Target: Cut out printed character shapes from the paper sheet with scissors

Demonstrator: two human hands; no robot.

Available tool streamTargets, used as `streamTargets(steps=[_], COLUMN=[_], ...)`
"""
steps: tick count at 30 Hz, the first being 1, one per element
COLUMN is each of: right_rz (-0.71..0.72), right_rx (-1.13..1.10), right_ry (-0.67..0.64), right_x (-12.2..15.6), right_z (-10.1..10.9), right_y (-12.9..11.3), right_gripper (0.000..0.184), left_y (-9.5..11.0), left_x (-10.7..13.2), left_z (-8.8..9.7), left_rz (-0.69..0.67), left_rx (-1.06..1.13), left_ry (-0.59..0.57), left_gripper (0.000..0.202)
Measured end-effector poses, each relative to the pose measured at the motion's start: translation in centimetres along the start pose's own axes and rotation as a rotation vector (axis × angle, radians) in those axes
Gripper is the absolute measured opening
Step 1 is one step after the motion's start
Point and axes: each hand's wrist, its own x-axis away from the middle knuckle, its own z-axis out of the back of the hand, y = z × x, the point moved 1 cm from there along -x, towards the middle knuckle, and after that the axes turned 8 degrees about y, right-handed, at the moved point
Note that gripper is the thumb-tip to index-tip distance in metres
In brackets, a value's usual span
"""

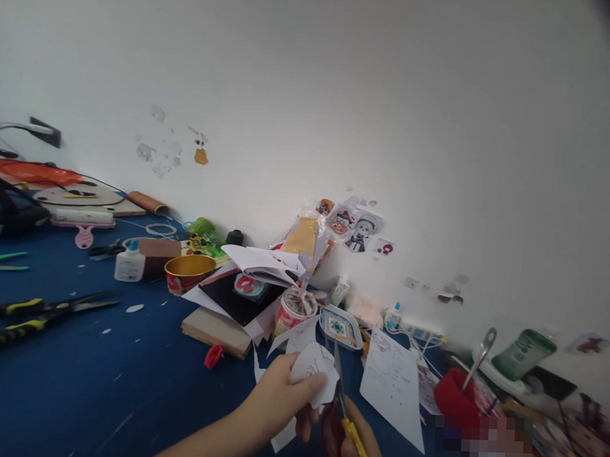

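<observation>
Between the thumb and fingers of my left hand is a small rounded paper cutout with dark pen marks. My right hand grips a pair of scissors with yellow on the handle. Their blades point up and away, apart at the tips, along the right edge of the cutout. Whether the blades touch the paper I cannot tell. Loose white paper scraps lie under and behind my hands. To the right rests a larger sheet of paper with faint drawing and writing.
Behind my hands stand a paper cup, a patterned tray and a stack of papers over a box. Large black-and-yellow shears, a glue bottle and a gold-lined bowl are leftward. A red container stands right.
</observation>
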Motion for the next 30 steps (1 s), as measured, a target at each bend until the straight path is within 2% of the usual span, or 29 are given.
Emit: streamTargets(steps=[6, 11, 18, 26, 30], right_rz=[-0.005, 0.003, 0.036, 0.043, 0.028], right_rx=[-0.075, -0.101, -0.133, -0.144, -0.147], right_ry=[-0.012, -0.002, 0.023, 0.025, 0.033], right_x=[0.04, 0.03, 0.07, 0.12, -0.01], right_z=[-0.16, 0.09, 0.38, -0.09, 0.0], right_y=[-0.4, -0.44, -0.37, -0.44, -0.34], right_gripper=[0.081, 0.071, 0.07, 0.07, 0.062], left_y=[-0.2, -0.22, -0.16, -0.12, -0.26], left_x=[0.07, 0.12, 0.0, 0.24, 0.28], left_z=[-0.26, -0.34, -0.19, -0.21, -0.41], left_rz=[-0.017, -0.027, -0.118, -0.127, -0.126], left_rx=[0.039, 0.047, 0.056, 0.001, -0.002], left_ry=[0.017, 0.039, 0.075, 0.126, 0.126], left_gripper=[0.029, 0.031, 0.038, 0.039, 0.042])
